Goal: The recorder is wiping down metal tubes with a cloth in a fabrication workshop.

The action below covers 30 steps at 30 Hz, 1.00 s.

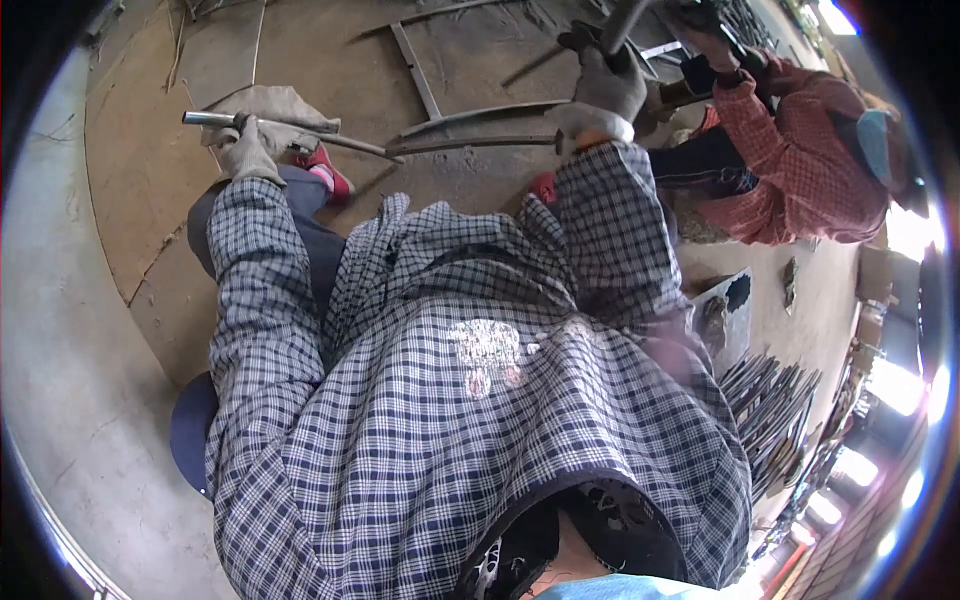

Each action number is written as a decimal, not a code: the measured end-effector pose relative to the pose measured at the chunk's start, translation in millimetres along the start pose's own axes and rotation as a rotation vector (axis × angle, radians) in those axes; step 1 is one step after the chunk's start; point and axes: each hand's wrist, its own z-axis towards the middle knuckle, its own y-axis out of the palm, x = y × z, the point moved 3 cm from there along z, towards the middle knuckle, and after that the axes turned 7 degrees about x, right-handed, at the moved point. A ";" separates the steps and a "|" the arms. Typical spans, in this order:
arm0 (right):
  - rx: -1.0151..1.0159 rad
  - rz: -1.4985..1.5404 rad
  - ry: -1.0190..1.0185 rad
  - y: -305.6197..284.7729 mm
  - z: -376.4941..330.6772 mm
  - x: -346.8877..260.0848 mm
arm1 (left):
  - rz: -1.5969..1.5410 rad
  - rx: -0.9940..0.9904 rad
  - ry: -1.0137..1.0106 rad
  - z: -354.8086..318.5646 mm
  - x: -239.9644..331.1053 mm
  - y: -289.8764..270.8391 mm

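My left hand [250, 155], in a light grey work glove, is closed around a metal tube [208, 118] with a shiny end pointing left. A pale cloth or sack piece [275, 103] lies just beyond it, beside my red shoe [338, 178]. My right hand [608, 85], in a darker grey glove, is raised at the upper right and closed around a thick grey round bar [622, 24]; the bar's far end runs out of view. Between my hands, curved metal bars [470, 142] of a frame lie on the floor.
A co-worker in a red checked shirt [800, 150] crouches close at my right, with a gloved hand [703, 28] near my bar. A straight metal strip [415, 72] lies ahead. Many thin rods [770, 415] are piled at the right, near a metal plate [735, 310].
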 end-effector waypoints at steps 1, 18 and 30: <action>-0.047 -0.016 -0.051 -2.3 -3.3 -3.4 | 0.010 -0.019 -0.022 -8.9 1.9 2.9; 0.059 0.023 -0.008 -13.4 -5.7 -10.1 | -0.203 -0.102 -0.064 -24.0 14.1 -5.9; 0.081 0.040 0.020 -23.5 -3.7 -6.1 | -0.121 -0.104 -0.149 -53.3 42.6 1.4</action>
